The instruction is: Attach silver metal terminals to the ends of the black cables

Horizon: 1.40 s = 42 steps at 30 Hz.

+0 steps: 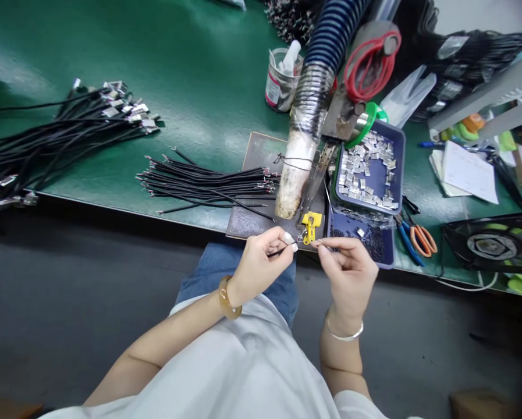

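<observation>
My left hand (pixel 261 259), with white coverings on two fingertips, pinches a thin black cable (pixel 277 252) whose end points right. Beside that end stands a small yellow clip (pixel 312 226) at the front edge of a dark board (pixel 242 227). My right hand (pixel 347 265) is just right of the clip, thumb and forefinger pinched together; what they hold is too small to make out. A bundle of short black cables (pixel 208 185) with stripped ends lies left of the clip, partly on the board.
Above the board hangs a fume hose (pixel 304 137). To the right are a blue tray (pixel 400 151) of metal connectors, a lower tray (pixel 389 247) of small black pieces, pliers (pixel 409 241) and a fan (pixel 487 245). Finished-looking cables with metal connectors (pixel 112 113) lie left. A plastic cup (pixel 278 87) stands behind.
</observation>
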Available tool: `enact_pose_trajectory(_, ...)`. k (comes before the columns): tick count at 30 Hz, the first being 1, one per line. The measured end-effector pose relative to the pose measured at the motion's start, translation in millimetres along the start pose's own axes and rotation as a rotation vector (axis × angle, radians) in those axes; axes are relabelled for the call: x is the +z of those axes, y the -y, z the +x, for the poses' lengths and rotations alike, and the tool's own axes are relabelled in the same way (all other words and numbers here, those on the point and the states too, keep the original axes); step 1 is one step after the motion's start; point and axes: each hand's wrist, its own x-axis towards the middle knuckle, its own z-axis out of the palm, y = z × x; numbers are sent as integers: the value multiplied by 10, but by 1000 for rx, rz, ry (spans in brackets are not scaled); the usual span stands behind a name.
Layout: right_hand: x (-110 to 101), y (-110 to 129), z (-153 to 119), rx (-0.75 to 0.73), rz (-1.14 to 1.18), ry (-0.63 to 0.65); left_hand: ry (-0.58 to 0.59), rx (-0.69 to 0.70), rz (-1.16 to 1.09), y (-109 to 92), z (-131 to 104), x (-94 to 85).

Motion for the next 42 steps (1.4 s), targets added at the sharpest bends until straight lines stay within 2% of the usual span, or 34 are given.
enact_pose_trajectory(2,84,2,-50,1,-4,49,-6,47,83,2,-25,7)
enact_pose_trajectory(6,126,-44,-32,-1,-7,59,-20,95,170,10,-55,-11)
enact_pose_trajectory(20,105,-42,-20,-3,-23,147,32,152,161,4,-50,-36)
enact_pose_trajectory(24,115,-35,-22,-56,-63,175,34,186,184,24,-49,-42)
enact_pose_trajectory(27,120,-32,-29,-159,-150,174,46,296,284,63,-45,-62)
enact_pose_trajectory(30,100,-21,-41,-209,-174,98,45,394,361,88,-41,-90)
enact_pose_trajectory(34,56,30,-68,-105,27,-83,-15,390,337,75,-33,-114)
enact_pose_trajectory(36,55,56,-85,-86,37,-103,-32,398,333,58,-28,-121)
enact_pose_trajectory(40,116,53,-101,-176,-74,-125,-48,458,377,33,-18,-135)
enact_pose_trajectory(42,165,28,-89,-178,-43,-81,-51,499,417,31,-14,-144)
